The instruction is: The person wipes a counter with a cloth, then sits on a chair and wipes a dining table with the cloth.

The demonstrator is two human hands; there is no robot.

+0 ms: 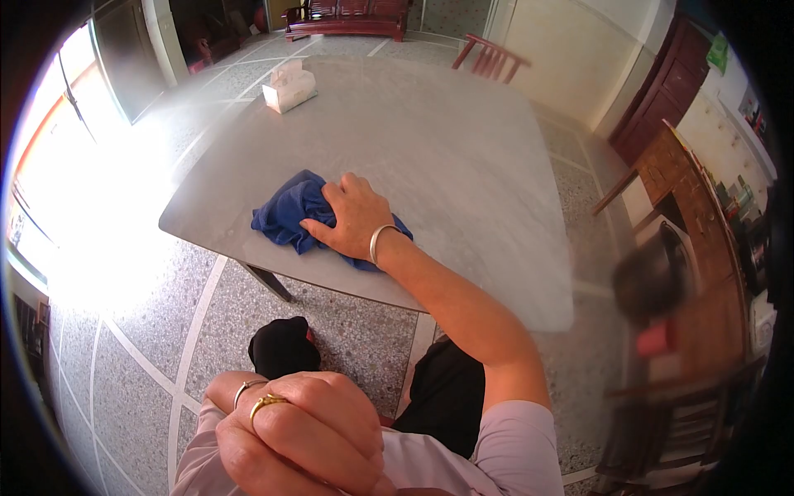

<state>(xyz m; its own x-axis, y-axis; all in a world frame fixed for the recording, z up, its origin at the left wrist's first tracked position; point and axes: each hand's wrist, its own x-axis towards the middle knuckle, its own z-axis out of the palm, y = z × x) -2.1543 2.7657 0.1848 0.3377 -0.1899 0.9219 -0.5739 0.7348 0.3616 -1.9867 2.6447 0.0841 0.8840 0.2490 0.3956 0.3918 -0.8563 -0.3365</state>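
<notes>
My right hand [361,217], with a bangle at its wrist, presses down on a crumpled blue cloth [291,213]. Its fingers curl over the fabric. The cloth lies bunched near the front edge of a grey table [447,157], spreading out on both sides of the hand. Close to the camera and low in the view, my left hand [306,426] is closed in front of my chest. A gold ring and a bracelet show on it. Its palm side is hidden, so I cannot make out what it holds, if anything.
A white tissue box [289,89] stands on the table's far left part. Behind the table are a red chair [490,59] and a wooden bench [347,21]. A wooden desk [695,207] lines the right wall. Bright light comes in at the left.
</notes>
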